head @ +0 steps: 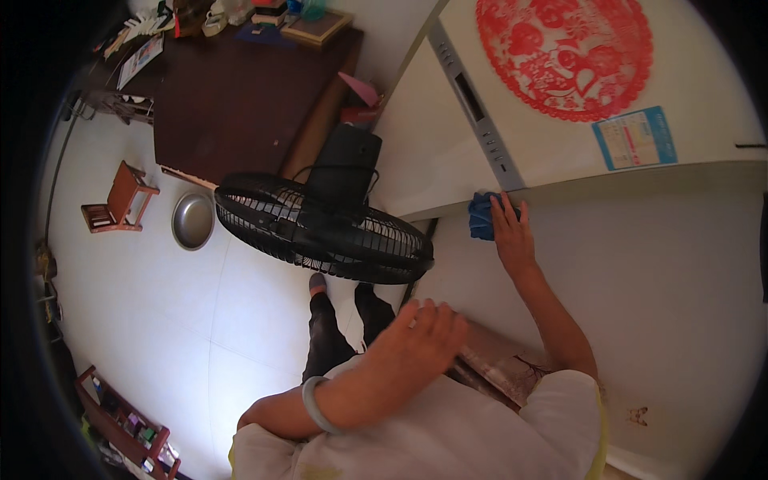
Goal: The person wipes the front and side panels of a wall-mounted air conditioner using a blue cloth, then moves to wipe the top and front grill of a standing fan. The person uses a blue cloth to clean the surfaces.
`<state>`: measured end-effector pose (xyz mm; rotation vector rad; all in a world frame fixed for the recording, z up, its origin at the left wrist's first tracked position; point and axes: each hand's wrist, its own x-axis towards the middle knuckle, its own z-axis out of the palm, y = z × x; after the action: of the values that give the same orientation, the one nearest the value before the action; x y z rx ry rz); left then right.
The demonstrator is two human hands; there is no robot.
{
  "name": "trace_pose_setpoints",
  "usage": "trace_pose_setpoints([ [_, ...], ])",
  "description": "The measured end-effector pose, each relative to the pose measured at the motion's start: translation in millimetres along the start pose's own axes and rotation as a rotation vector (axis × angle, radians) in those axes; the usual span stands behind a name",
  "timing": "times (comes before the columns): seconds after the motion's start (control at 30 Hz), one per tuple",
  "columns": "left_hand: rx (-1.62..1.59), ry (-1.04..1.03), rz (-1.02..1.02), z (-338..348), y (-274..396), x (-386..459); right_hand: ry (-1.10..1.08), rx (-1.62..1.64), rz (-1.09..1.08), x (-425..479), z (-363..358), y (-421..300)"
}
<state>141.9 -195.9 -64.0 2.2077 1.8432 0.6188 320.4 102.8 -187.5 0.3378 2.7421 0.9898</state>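
Observation:
My right hand [515,237] presses a crumpled blue cloth [482,217] to the side of a white refrigerator [420,156], just below the end of its grey control strip [477,108]. Its fingers lie over the cloth's right part. In front of my chest is my left hand [429,336], with a pale bangle [317,405] on the forearm. Those fingers bend away from me and the palm is hidden, so I cannot tell whether it holds anything. A black standing fan [324,228] stands close by, left of the refrigerator.
A round red paper-cut [567,57] and a blue-edged label [635,139] with writing are on the refrigerator front. Left of the fan are a dark wooden table [222,102] bearing clutter, a metal basin [193,221] and a small wooden chair [123,201]. A wooden rack [123,414] stands lower left.

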Motion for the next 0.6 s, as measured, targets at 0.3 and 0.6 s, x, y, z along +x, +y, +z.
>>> trace_pose_setpoints([
  [0.3, -0.082, -0.031, -0.089, -13.5, -33.6, -33.7, -0.043, 1.037, 0.779, -8.6, -104.3, 9.3],
  [0.6, -0.640, 0.195, -0.182, -33.5, -52.1, -37.8, 0.176, 2.484, 1.034, -13.0, -202.6, 3.0],
])
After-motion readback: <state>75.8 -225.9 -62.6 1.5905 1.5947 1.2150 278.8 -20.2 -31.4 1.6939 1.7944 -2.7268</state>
